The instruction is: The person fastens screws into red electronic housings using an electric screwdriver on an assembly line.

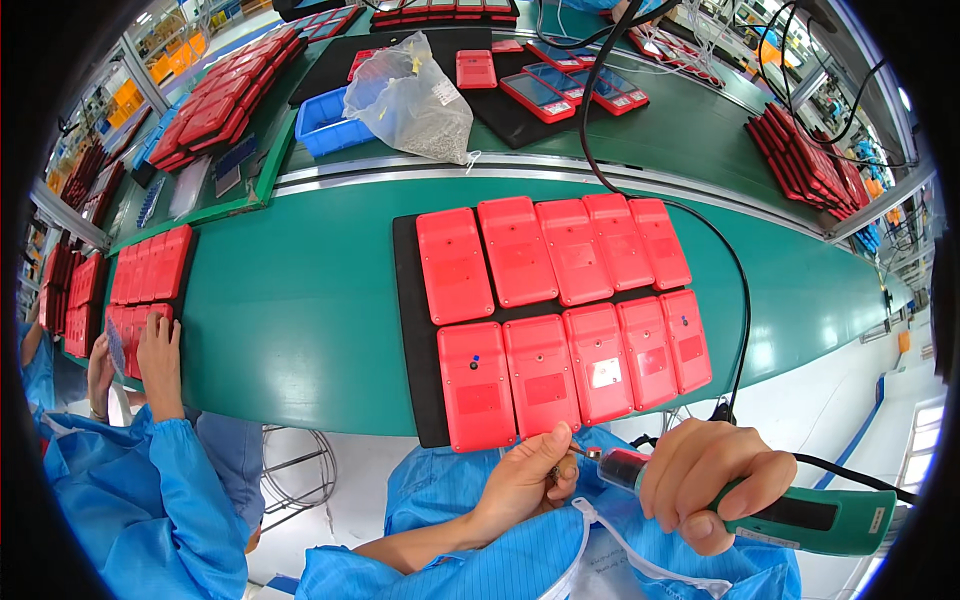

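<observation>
My right hand is wrapped round a green electric screwdriver, its tip pointing left, level with the table's front edge. Close by that tip, my left hand is closed, thumb against fingers. Small brass-coloured bits show between those fingers, too small to name. Just beyond both hands, two rows of red plastic device cases lie back side up on a black foam mat. Screw holes show on the cases. Two of the near-row cases, at the left and right ends, carry small blue marks.
A clear bag of small metal parts leans on a blue bin across the rail. The screwdriver's black cable loops round the mat's right side. At left, a co-worker's hands touch more red cases. Stacked red cases stand far right.
</observation>
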The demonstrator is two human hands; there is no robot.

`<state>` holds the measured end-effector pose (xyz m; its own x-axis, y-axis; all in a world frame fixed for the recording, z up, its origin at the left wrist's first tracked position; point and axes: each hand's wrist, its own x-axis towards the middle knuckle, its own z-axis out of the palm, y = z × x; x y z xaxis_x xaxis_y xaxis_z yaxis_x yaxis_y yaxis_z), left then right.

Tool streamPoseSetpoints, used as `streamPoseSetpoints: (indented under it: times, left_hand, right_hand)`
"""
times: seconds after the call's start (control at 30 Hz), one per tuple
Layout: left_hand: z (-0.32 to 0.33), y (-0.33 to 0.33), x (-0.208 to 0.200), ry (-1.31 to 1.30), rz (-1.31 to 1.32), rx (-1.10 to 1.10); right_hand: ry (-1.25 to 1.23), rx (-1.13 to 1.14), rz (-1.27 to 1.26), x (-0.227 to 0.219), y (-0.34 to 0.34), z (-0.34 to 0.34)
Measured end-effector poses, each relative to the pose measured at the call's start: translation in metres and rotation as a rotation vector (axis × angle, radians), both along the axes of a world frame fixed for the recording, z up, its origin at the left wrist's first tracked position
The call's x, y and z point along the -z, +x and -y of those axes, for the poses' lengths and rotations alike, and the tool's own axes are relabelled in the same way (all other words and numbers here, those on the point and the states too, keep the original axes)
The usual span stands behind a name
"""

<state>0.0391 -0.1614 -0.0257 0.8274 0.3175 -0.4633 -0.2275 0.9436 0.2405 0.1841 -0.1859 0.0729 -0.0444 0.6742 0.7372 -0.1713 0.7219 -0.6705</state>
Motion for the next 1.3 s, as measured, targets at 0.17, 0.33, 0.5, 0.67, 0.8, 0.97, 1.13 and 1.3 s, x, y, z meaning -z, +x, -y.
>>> streamPoseSetpoints:
  times: [0.17, 0.33, 0.5, 0.67, 0.8, 0.97, 1.13, 1.3]
  left_hand:
    - [0.003, -0.006, 0.006, 0.031, 0.122, -0.018]
    - [-0.001, -0.014, 0.011, -0.109, 0.052, 0.030]
    - [-0.003, -0.021, -0.001, 0.035, 0.096, 0.081]
    - [-0.001, -0.026, -0.004, -0.042, 0.149, 0.063]
    - [-0.002, -0.028, -0.005, -0.044, 0.111, 0.095]
    - [0.003, -0.031, 0.002, 0.107, 0.053, 0.136]
    - [0.002, -0.036, 0.014, 0.142, 0.060, 0.149]
    - [-0.002, -0.034, 0.009, 0.160, 0.088, 0.140]
  right_hand:
    - [-0.021, -0.037, 0.073, -0.004, 0.005, -0.003]
    - [-0.007, 0.196, -0.048, 0.021, 0.006, -0.018]
    - [-0.017, 0.158, 0.028, 0.027, 0.008, -0.026]
    - [-0.028, 0.130, 0.050, 0.022, 0.004, -0.029]
    - [-0.050, 0.135, 0.098, 0.022, 0.003, -0.028]
    - [-0.076, 0.095, 0.108, 0.023, 0.003, -0.028]
    - [-0.023, 0.110, 0.267, 0.022, 0.002, -0.035]
    - [-0.135, 0.031, 0.083, 0.025, 0.005, -0.044]
